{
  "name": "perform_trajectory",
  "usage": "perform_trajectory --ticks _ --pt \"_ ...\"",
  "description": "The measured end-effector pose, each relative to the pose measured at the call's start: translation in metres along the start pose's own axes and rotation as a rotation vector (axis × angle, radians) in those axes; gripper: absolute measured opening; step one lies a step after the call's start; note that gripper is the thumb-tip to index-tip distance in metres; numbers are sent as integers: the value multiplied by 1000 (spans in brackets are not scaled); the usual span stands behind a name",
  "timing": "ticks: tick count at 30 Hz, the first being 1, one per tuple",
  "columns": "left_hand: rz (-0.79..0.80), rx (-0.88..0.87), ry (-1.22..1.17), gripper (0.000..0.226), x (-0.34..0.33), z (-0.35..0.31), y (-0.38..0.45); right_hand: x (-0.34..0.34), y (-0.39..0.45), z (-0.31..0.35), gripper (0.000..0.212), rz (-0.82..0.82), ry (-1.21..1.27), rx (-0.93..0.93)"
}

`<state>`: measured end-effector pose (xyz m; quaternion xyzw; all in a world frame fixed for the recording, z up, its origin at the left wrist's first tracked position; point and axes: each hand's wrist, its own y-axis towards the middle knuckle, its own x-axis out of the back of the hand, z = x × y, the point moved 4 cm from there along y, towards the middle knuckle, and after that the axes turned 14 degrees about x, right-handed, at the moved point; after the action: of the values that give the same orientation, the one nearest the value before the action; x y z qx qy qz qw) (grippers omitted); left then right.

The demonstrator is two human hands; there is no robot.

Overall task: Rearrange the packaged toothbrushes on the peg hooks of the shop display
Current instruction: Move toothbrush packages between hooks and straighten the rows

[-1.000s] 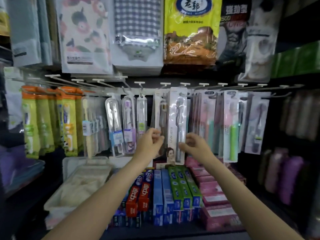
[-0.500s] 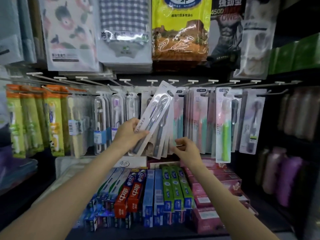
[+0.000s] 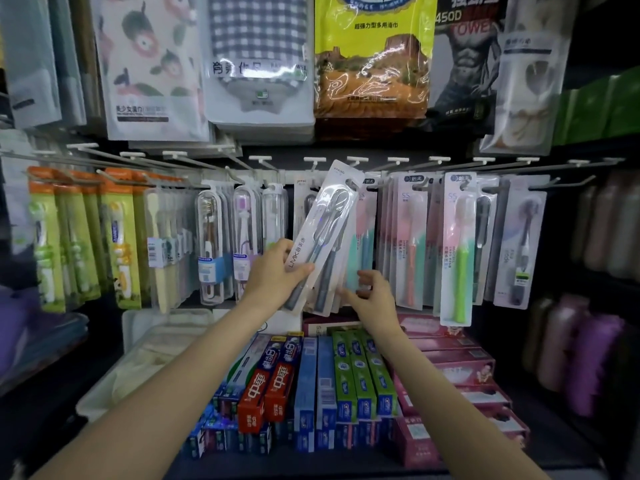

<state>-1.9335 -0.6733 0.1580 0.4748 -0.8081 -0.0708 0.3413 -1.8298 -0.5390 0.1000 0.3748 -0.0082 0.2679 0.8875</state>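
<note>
At the centre of the shop display, the left hand (image 3: 277, 271) gripped the lower part of a white LMK toothbrush pack (image 3: 320, 237), thumb across its front and fingers curled behind. The pack was tilted, its top pointing toward one o'clock and lying close to the peg hooks (image 3: 353, 161); whether its hanging hole sat on a hook could not be told. Toward four o'clock of that hand, the right hand (image 3: 372, 296) pinched the bottom edges of the packs hanging just behind the tilted one, its fingers curled. Out at three o'clock hung a pink-and-green toothbrush pack (image 3: 459, 251), upright on its hook, with grey ones beyond it. Over at nine o'clock, orange-topped green packs (image 3: 117, 237) hung in a row, clear cased brushes (image 3: 211, 247) between them and the hands. Down at six o'clock, toothpaste boxes (image 3: 311, 386) lay side by side on the shelf under both forearms.
</note>
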Motion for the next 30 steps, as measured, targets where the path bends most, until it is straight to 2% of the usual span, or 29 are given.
perform_trajectory --ticks 4,8,12,15,17,20,24,27,30 --pt "33 23 -57 29 1 0 -3 -12 5 13 40 -27 -2 27" --pt "62 2 59 24 -5 4 -13 -12 10 19 29 -8 -22 13" --pt "33 29 -15 24 -5 11 -17 7 11 14 27 30 -117 6" --pt "70 39 -39 23 -20 6 -22 29 6 15 20 42 -128 1" --pt "90 28 -39 23 -33 0 -25 42 4 20 20 0 -112 17" --pt "86 -14 -10 20 -44 -6 -26 54 5 38 29 -110 -55 96" --pt "80 -95 96 24 -44 -4 -24 34 9 61 57 38 -97 142" --pt "80 -142 72 26 -35 6 -18 16 20 69 75 30 -247 158" --pt "-84 -141 -16 28 -16 17 -11 3 29 66 74 -9 -340 140"
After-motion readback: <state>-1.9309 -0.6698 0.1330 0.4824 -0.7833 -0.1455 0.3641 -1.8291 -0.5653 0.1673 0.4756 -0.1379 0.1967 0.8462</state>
